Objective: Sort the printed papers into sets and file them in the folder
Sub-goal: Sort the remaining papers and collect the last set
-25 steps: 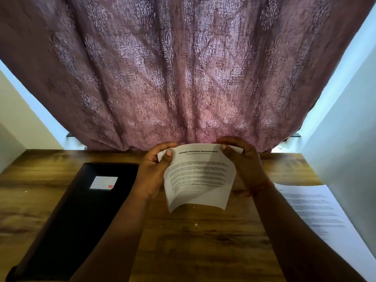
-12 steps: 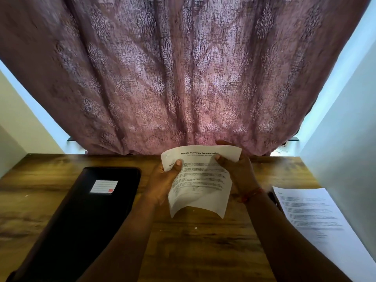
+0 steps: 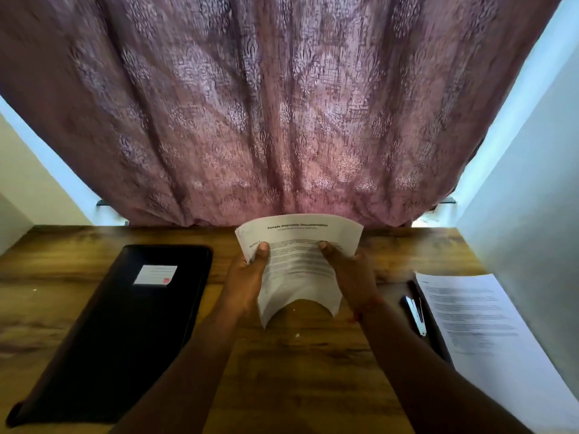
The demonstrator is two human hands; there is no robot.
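1. A thin stack of white printed papers (image 3: 299,267) is held up above the brown wood-grain table (image 3: 307,371), at about 12 o'clock from the table's middle, printed side facing the camera.
2. Its long axis runs from 12 to 6 o'clock; the bold heading sits at the far, upper end, and the lower edge bows into an arch clear of the tabletop.
3. The left hand (image 3: 247,277) grips the stack's left edge, thumb curled over the front, other fingers hidden behind.
4. The right hand (image 3: 351,274) grips the right edge the same way, thumb pressed on the text.
5. A black flat folder with a white label (image 3: 125,327) lies closed at 9 o'clock, its long axis slanted from 7 to 1 o'clock.
6. A second white printed sheet (image 3: 482,336) lies flat at 3 o'clock, with a black-and-white pen (image 3: 415,314) just beside its left edge.
7. A mauve patterned curtain (image 3: 282,104) hangs behind the table at 12 o'clock.
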